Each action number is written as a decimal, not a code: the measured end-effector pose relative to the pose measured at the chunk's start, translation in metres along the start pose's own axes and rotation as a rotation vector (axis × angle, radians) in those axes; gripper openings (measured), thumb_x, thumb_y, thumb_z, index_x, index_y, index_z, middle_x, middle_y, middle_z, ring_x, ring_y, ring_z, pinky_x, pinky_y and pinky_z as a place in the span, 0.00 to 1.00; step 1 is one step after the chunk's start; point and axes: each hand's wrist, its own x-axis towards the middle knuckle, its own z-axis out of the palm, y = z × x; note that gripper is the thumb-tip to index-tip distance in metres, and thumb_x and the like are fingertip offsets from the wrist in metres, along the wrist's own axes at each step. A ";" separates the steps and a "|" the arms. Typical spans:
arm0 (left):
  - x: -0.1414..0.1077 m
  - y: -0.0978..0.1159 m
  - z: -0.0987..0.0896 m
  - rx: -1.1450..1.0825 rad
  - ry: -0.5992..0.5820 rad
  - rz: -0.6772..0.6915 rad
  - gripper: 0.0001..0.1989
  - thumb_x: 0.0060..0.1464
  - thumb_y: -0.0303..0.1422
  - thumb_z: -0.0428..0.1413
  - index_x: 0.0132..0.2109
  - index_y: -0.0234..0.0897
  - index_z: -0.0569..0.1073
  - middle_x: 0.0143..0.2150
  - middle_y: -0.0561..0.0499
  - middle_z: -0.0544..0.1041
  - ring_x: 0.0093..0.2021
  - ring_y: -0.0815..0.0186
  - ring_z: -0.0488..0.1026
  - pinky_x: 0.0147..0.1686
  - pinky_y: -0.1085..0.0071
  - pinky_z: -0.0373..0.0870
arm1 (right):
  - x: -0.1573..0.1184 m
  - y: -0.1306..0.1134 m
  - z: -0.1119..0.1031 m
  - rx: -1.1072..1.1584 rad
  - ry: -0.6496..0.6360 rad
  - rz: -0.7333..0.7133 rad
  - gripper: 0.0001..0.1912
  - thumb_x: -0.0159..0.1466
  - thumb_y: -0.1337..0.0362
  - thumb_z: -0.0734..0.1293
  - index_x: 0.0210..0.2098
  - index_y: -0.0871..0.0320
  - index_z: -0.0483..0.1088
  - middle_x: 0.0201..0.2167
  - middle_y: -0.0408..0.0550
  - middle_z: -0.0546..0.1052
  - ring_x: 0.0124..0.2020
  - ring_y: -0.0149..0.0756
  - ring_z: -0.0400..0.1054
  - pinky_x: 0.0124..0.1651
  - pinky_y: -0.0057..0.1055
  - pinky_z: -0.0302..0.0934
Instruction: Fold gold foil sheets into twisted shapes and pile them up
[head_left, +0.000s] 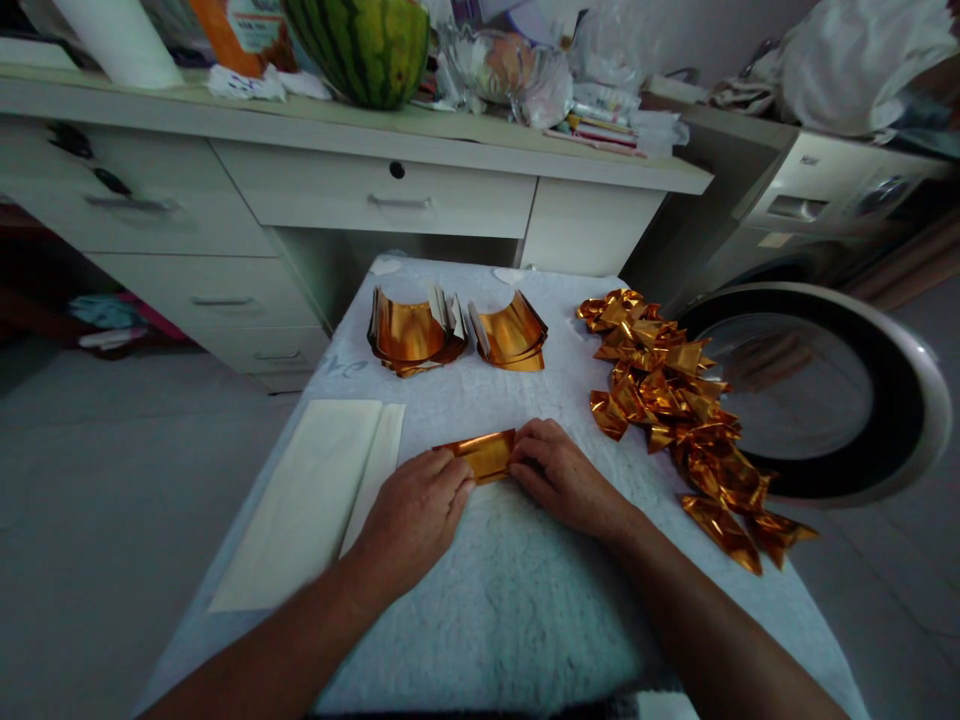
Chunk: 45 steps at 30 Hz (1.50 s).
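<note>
A sheet of gold foil paper (491,455), with its long edges turned up, lies across the middle of the cloth-covered table. My left hand (420,505) grips its left end, fingers curled over it. At the right end, my right hand (559,475) pinches the foil between thumb and fingers. Beyond them stand two stacks of curved gold sheets, a left stack (409,330) and a right stack (514,335). Folded gold foil pieces (660,385) lie heaped along the table's right side. Pale paper sheets (304,500) lie flat to the left of my left hand.
The table (495,610) has a light patterned cloth. Behind it is a white desk with drawers (397,190), bearing a watermelon (360,50) and plastic bags. On the right, a washing machine's round door (922,400) hangs open close to the table edge.
</note>
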 end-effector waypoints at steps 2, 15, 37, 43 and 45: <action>0.000 0.000 0.000 0.011 -0.008 -0.015 0.11 0.64 0.28 0.47 0.36 0.37 0.72 0.34 0.49 0.74 0.36 0.61 0.72 0.39 0.63 0.70 | 0.001 0.000 0.002 -0.015 0.007 0.028 0.05 0.66 0.70 0.65 0.33 0.58 0.70 0.39 0.50 0.71 0.43 0.39 0.64 0.49 0.39 0.59; 0.001 0.004 -0.001 0.112 0.018 -0.076 0.09 0.63 0.26 0.46 0.38 0.38 0.70 0.36 0.48 0.76 0.38 0.60 0.74 0.41 0.63 0.70 | 0.002 0.006 0.008 -0.140 0.067 0.101 0.06 0.64 0.66 0.68 0.30 0.58 0.69 0.37 0.48 0.70 0.41 0.40 0.61 0.45 0.38 0.55; 0.003 0.002 0.000 0.212 -0.028 -0.043 0.10 0.61 0.22 0.45 0.41 0.37 0.69 0.36 0.46 0.76 0.38 0.59 0.74 0.40 0.62 0.71 | 0.005 0.007 0.007 -0.202 0.063 0.075 0.07 0.65 0.64 0.68 0.31 0.59 0.69 0.36 0.50 0.70 0.40 0.40 0.61 0.45 0.38 0.54; 0.001 0.004 -0.003 0.191 -0.032 -0.062 0.11 0.61 0.21 0.45 0.41 0.37 0.69 0.37 0.47 0.75 0.38 0.59 0.75 0.40 0.63 0.71 | 0.005 0.008 0.007 -0.201 0.059 0.076 0.06 0.65 0.65 0.66 0.31 0.59 0.69 0.36 0.49 0.70 0.40 0.40 0.61 0.45 0.38 0.55; 0.002 0.003 -0.002 0.192 -0.027 -0.063 0.11 0.61 0.21 0.44 0.41 0.37 0.69 0.37 0.47 0.75 0.38 0.60 0.75 0.40 0.64 0.71 | 0.004 0.007 0.008 -0.191 0.061 0.073 0.06 0.65 0.65 0.66 0.31 0.59 0.69 0.36 0.49 0.70 0.40 0.40 0.61 0.46 0.38 0.55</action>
